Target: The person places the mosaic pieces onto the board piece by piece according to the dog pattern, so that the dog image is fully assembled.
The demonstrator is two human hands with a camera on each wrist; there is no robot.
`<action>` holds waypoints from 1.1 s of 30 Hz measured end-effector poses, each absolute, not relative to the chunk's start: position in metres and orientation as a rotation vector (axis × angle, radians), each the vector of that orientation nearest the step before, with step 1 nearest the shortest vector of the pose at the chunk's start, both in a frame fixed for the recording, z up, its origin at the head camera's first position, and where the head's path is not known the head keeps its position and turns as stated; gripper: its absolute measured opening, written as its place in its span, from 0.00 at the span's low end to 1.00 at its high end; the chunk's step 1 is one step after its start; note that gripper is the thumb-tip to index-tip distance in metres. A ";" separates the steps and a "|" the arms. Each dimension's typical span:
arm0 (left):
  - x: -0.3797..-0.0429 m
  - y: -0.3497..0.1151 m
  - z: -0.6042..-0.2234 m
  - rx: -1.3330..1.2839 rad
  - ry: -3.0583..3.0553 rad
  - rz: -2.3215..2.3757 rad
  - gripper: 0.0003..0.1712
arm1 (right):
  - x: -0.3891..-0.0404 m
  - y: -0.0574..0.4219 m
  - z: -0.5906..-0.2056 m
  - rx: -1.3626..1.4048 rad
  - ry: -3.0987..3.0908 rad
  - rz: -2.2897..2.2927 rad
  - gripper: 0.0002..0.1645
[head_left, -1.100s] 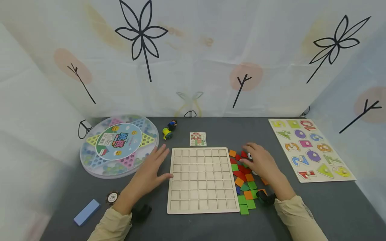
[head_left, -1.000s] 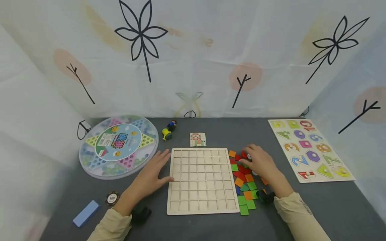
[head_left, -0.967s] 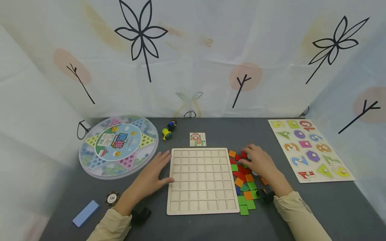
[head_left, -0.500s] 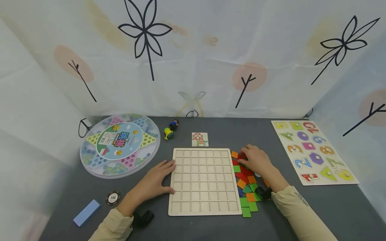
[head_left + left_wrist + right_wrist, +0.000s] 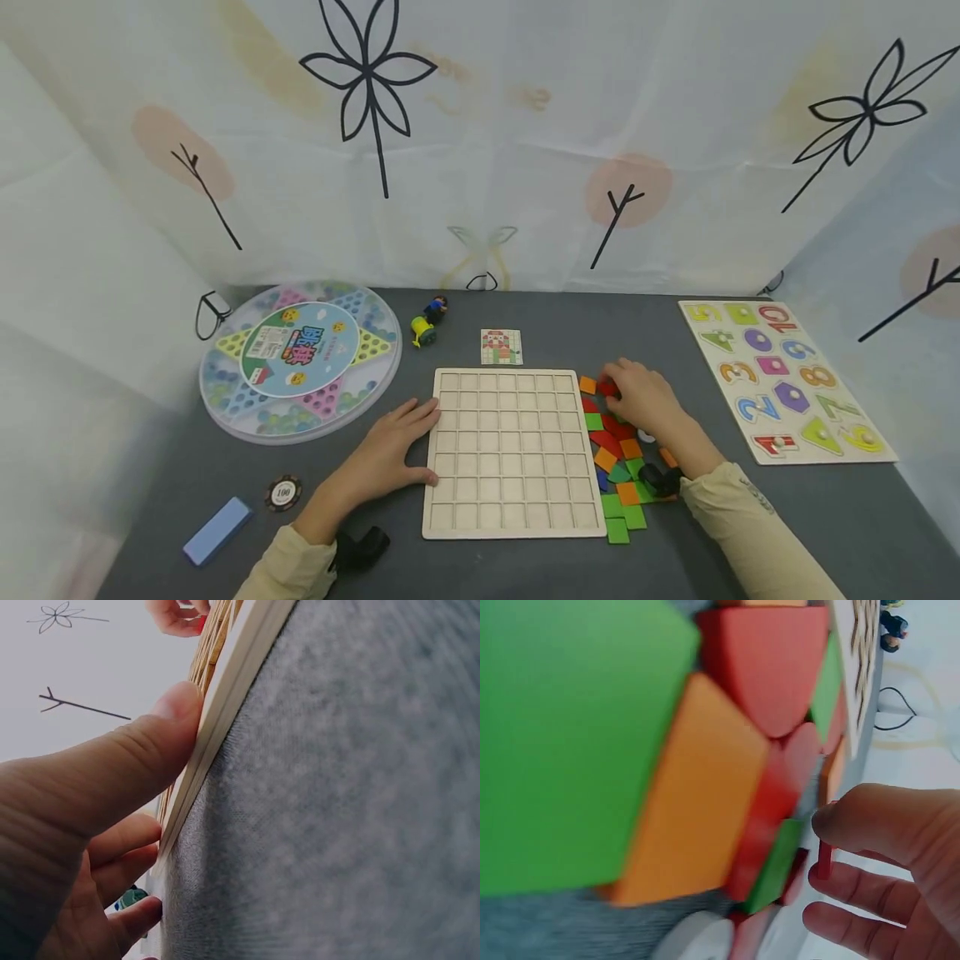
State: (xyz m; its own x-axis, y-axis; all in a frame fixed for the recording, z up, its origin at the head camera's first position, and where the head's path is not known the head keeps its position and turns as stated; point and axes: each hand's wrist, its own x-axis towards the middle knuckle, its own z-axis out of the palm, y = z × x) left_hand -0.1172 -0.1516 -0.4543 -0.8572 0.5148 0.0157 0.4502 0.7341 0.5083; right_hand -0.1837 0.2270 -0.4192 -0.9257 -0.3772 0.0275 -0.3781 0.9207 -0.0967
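A pale wooden grid board [image 5: 517,454] lies flat in the middle of the head view. My left hand [image 5: 382,454] rests along its left edge with fingers spread; in the left wrist view the thumb [image 5: 142,750] touches the board's rim. To the right of the board my right hand [image 5: 641,396] is over a pile of coloured tiles [image 5: 622,450]. In the right wrist view a thin red tile [image 5: 825,861] is pinched between its thumb and fingers, above several green, orange and red tiles. The red tile's exact shape is mostly hidden by the fingers.
A small pattern card [image 5: 500,347] lies behind the board, near two toy figures [image 5: 424,331]. A round Chinese checkers set [image 5: 300,358] is at left, with a poker chip [image 5: 283,493] and blue block [image 5: 217,531] before it. A number puzzle board [image 5: 787,379] lies at right.
My left hand has moved down and come against the board's left edge. The right hand's fingers have closed on a red tile from the pile. The head view has shifted slightly.
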 end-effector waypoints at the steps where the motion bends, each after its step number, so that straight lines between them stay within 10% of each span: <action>1: -0.117 -0.151 -0.454 0.785 2.808 0.773 0.54 | -0.184 0.226 -0.418 0.606 -3.066 0.177 0.13; 33: -0.114 -0.151 -0.455 0.790 2.818 0.801 0.53 | -0.220 0.056 -0.418 1.152 -2.959 0.344 0.09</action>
State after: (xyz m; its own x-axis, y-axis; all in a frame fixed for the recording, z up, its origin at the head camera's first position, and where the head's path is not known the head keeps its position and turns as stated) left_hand -0.1140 -0.1511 -0.4552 -0.8590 0.5106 0.0375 0.4539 0.7258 0.5169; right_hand -0.2195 0.0559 -0.4180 -0.7387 -0.6734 0.0297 -0.6622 0.7168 -0.2184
